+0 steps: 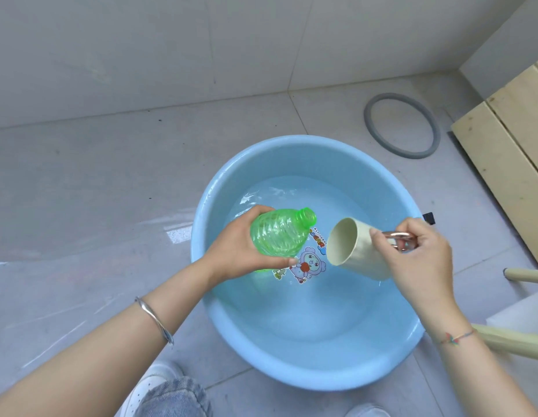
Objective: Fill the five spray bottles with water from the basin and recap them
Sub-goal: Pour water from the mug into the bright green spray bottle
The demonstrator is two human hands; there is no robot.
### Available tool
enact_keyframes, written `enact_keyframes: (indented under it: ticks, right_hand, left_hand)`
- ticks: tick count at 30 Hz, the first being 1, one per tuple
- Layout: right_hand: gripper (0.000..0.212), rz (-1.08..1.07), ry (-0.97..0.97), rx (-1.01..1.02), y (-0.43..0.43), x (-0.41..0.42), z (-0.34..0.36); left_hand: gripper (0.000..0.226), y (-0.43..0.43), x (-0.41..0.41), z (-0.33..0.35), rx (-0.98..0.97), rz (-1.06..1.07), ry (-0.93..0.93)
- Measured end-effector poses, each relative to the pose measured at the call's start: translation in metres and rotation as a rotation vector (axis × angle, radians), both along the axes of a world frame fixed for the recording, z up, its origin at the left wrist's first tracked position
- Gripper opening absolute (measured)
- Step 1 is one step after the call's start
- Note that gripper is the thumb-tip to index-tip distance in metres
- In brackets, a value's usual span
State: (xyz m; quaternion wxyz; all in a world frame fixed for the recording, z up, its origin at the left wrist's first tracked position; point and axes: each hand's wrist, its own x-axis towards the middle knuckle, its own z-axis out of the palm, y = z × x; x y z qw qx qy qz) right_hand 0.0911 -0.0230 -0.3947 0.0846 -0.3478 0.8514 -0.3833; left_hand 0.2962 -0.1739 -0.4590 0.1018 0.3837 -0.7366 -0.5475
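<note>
A light blue basin (294,152) holding water sits on the tiled floor, with a cartoon sticker on its bottom. My left hand (237,251) grips a green ribbed spray bottle (279,233) without its cap, tilted over the water with its open neck pointing up and right. My right hand (421,260) holds a cream cup (351,251) by its metallic handle, tipped on its side so its mouth faces the bottle's neck, a short gap between them. No other bottles or caps are in view.
A grey rubber ring (401,126) lies on the floor beyond the basin. Pale wooden boards (508,145) lean at the right. Cream furniture legs (517,344) cross the lower right. My knee and white shoe (159,389) are just before the basin.
</note>
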Motion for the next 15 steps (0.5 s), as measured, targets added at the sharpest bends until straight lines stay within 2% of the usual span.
enact_keyframes:
  ticks: [7, 15]
  right_hand:
    - [0.047, 0.122, 0.138, 0.159, 0.007, 0.004, -0.028]
    - [0.053, 0.157, 0.13, 0.194, 0.01, 0.008, -0.042]
  left_hand:
    - [0.08, 0.0, 0.001, -0.003, 0.0, 0.0, 0.006]
    - [0.076, 0.0, 0.0, -0.001, -0.007, 0.002, 0.003]
